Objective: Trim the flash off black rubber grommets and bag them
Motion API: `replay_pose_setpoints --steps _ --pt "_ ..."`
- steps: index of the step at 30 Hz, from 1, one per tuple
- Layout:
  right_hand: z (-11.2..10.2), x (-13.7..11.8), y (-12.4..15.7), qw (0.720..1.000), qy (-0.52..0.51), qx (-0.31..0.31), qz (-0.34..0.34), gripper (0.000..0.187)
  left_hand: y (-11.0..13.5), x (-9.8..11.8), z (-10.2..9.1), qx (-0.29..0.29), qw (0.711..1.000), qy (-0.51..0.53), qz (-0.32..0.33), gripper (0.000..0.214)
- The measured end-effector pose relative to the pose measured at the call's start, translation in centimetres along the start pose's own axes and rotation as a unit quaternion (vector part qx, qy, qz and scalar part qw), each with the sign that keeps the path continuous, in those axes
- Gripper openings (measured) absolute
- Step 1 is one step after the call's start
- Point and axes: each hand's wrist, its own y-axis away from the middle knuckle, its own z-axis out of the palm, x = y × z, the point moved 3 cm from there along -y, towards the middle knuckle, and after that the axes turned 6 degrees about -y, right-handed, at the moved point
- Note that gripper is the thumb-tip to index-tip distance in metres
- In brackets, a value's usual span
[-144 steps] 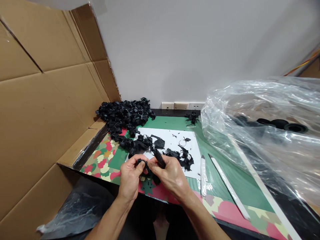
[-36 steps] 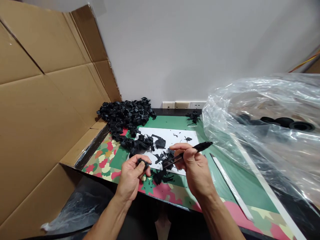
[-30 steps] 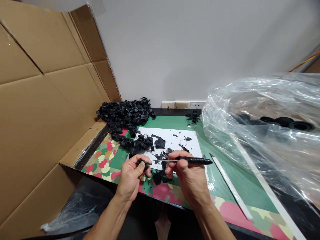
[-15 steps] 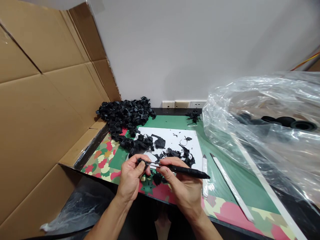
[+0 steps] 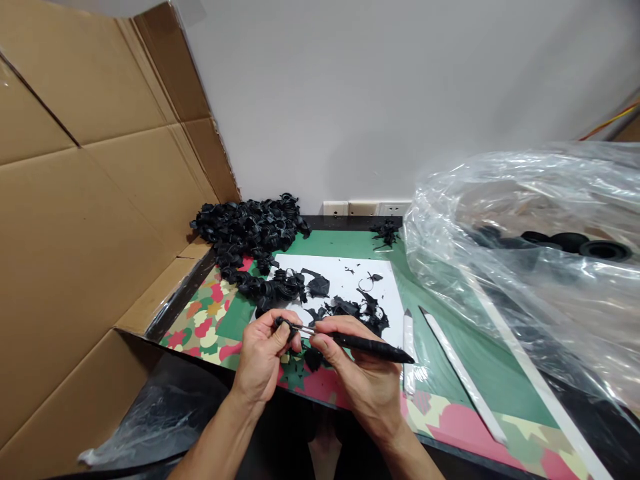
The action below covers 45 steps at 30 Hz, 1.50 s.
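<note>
My left hand is closed, pinching a small black rubber piece between thumb and fingers. In my right hand are tweezers with a black-wrapped body, held like a pen. Their thin metal tips point left and meet the rubber piece; my left fingers partly hide the contact. Beneath and behind the hands, torn black rubber scraps lie on a white sheet. Darker crumbs have gathered near the table's front edge.
A heap of ribbed black rubber parts sits back left beside a cardboard box. Two white-wrapped blades lie to the right. A clear plastic bag holds black round parts. Wall sockets are behind.
The tweezers and my right hand have shifted slightly left, towards the rubber piece, and the prongs now look closer together. My left hand keeps nearly the same place and grip.
</note>
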Motion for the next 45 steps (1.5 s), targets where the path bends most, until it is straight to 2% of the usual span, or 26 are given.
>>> replay_pose_setpoints --steps 5,10,11,13,15,17,20,23,31,40,45 --pt "0.4 -0.4 0.1 0.999 0.017 -0.005 -0.032 0.005 0.0 -0.1 -0.1 0.004 1.000 -0.017 0.021 0.021" --pt "0.8 -1.5 -0.1 0.978 0.117 -0.049 -0.168 0.018 0.2 -0.3 -0.2 0.018 0.996 -0.066 0.057 0.017" --pt "0.5 -1.6 -0.3 0.970 0.144 -0.039 -0.192 0.019 0.3 -0.4 -0.2 0.016 0.995 -0.074 0.059 0.017" --pt "-0.4 -1.5 -0.7 0.960 0.180 0.020 -0.212 0.018 0.4 -0.6 -0.3 0.009 0.995 -0.079 0.055 0.016" --pt "-1.4 -1.3 -1.2 0.962 0.180 0.084 -0.189 0.013 0.4 -0.7 -0.5 0.007 0.997 -0.068 0.047 0.017" --pt "-2.0 -0.8 -1.4 0.977 0.138 0.110 -0.121 0.005 0.3 -0.8 -0.7 0.008 0.998 -0.050 0.039 0.017" --pt "-1.9 -0.1 -1.1 0.995 0.036 0.090 0.009 0.006 0.1 -0.7 -0.8 0.004 0.999 -0.032 0.029 0.020" --pt "-1.3 0.2 -0.5 0.996 -0.029 0.060 0.064 0.007 0.1 -0.5 -0.6 -0.004 0.999 -0.022 0.028 0.022" --pt "-0.3 0.1 -0.1 0.995 -0.060 0.027 0.077 0.007 0.0 -0.2 -0.4 -0.007 1.000 -0.002 0.022 0.023" --pt "0.5 -0.7 -0.3 0.999 -0.016 -0.006 0.029 0.005 0.1 0.1 -0.1 -0.001 1.000 0.002 0.020 0.023" --pt "0.8 -0.6 -0.1 0.999 -0.033 0.005 0.032 0.005 0.0 0.3 0.1 0.006 0.999 -0.009 0.033 0.022"
